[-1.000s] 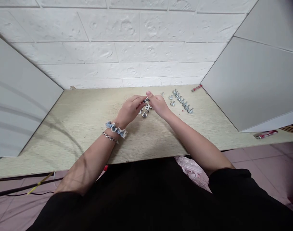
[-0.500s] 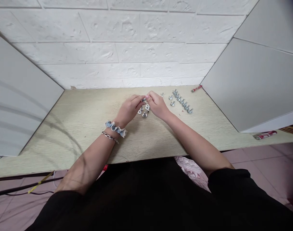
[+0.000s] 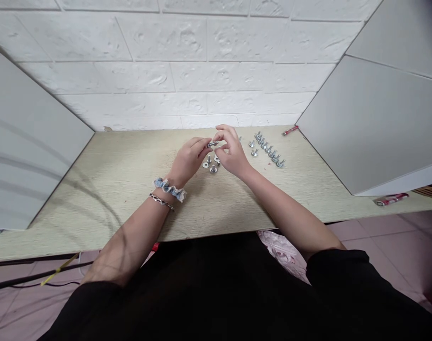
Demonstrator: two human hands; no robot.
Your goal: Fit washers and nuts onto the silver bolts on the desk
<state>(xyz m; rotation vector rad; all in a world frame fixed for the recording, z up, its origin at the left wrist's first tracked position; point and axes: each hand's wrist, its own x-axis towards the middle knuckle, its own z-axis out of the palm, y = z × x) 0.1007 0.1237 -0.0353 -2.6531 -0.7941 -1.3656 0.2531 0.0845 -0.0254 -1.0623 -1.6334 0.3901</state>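
A small metal bolt (image 3: 213, 144) is pinched between the thumb and fingers of my left hand (image 3: 188, 162), its shank pointing right. Close to the bolt's free end, my right hand (image 3: 233, 155) has its thumb and fingers apart; whether a fingertip touches the bolt I cannot tell. On the table just below lie a washer (image 3: 206, 165), an upright bolt with a washer (image 3: 213, 169) and another bolt (image 3: 209, 159). My right fingers partly cover a second washer (image 3: 216, 158).
To the right stands a slanting row of bolts with washers (image 3: 268, 149), with two more bolts (image 3: 254, 153) beside it. A red battery-like cylinder (image 3: 290, 131) lies by the right panel, another (image 3: 392, 199) near the front edge. A white brick-patterned wall (image 3: 187, 76) closes off the back.
My right thumb and fingers have opened and drawn away from the bolt's end, so more of the bolt shows. My left hand has stayed nearly still with the bolt.
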